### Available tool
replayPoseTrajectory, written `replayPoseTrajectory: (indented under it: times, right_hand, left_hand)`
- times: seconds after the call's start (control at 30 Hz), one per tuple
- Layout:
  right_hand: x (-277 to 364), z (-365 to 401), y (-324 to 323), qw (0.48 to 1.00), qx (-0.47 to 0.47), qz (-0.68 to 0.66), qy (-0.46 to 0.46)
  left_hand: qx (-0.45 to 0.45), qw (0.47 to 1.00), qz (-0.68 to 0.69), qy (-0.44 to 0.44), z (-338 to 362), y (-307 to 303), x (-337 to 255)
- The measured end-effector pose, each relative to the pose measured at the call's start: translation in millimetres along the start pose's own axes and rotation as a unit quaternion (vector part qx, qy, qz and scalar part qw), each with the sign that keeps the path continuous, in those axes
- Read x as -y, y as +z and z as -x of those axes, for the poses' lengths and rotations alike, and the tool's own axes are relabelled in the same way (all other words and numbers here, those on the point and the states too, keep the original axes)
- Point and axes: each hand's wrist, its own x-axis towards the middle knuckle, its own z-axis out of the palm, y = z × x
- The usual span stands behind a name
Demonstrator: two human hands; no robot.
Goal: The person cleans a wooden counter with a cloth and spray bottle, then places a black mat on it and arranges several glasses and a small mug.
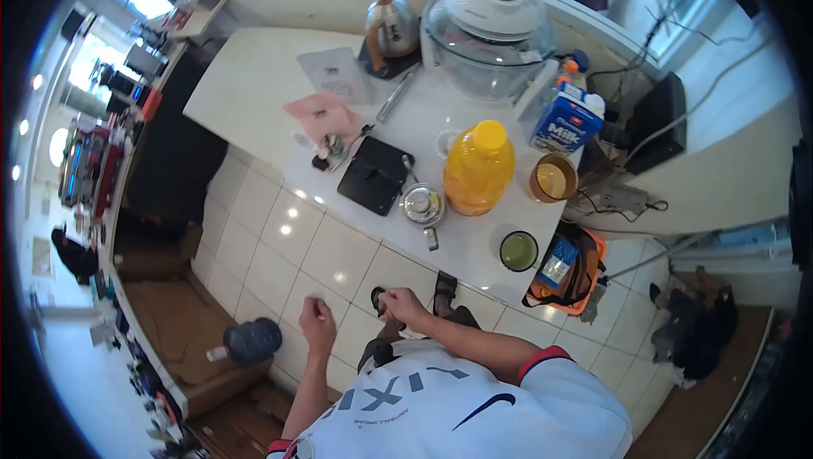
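Observation:
My left hand (318, 325) hangs in the air over the tiled floor, fingers curled in, with nothing showing in it. To its right, my right hand (405, 307) is also closed, held in front of my waist; I see no object in it. Both are apart from the white table (440, 260). Near its front edge are a small lidded metal pot (422, 205), a black flat scale-like device (373, 175) and a glass of green liquid (518, 251). A large yellow bottle (480, 169) stands behind, beside an amber cup (553, 179).
A glass-bowl countertop oven (489, 35), a metal kettle (391, 25), a milk carton (566, 118) and a pink pouch (321, 118) are further back. An orange crate (584, 290) sits by the table's right end. A blue water jug (254, 340) lies at left.

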Motion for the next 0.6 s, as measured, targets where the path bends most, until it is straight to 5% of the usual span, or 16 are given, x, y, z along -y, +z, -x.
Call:
replayPoseTrajectory:
  times: [0.03, 0.1, 0.13, 0.17, 0.23, 0.33, 0.4, 0.43, 0.5, 0.6]
  right_hand:
    - [0, -1, 10, 1.0, 0.01, 0.012, 0.005]
    - [6, 1, 28, 0.96, 0.058, -0.263, 0.071]
    - [26, 23, 32, 0.979, 0.156, -0.13, -0.014]
    - [36, 29, 42, 0.977, 0.185, -0.103, -0.002]
    - [47, 23, 89, 0.919, 0.198, -0.325, 0.1]
    - [33, 30, 104, 0.979, 0.183, -0.088, -0.016]
    - [58, 70, 126, 0.968, 0.245, 0.027, -0.053]
    - [72, 96, 145, 0.952, 0.289, 0.051, -0.086]
    - [63, 130, 173, 0.918, 0.345, 0.127, -0.148]
    - [3, 120, 198, 0.911, 0.309, 0.246, -0.12]
  left_hand:
    - [-0.049, 0.99, 0.124, 0.045, 12, 0, -58]
    - [-0.015, 0.981, -0.005, 0.195, 27, 4, -83]
    - [-0.006, 0.97, 0.009, 0.244, 39, 13, -79]
    - [-0.005, 0.958, 0.013, 0.286, 50, 24, -68]
    - [-0.107, 0.95, 0.073, 0.283, 67, 33, -47]
    - [-0.226, 0.96, -0.028, 0.164, 84, 24, -4]
    - [-0.208, 0.974, 0.039, -0.082, 107, 26, 45]
    - [-0.255, 0.958, 0.043, -0.126, 132, 31, 79]
    - [-0.093, 0.954, -0.01, -0.283, 199, 53, 152]
    - [-0.063, 0.902, 0.116, -0.41, 336, 84, 250]
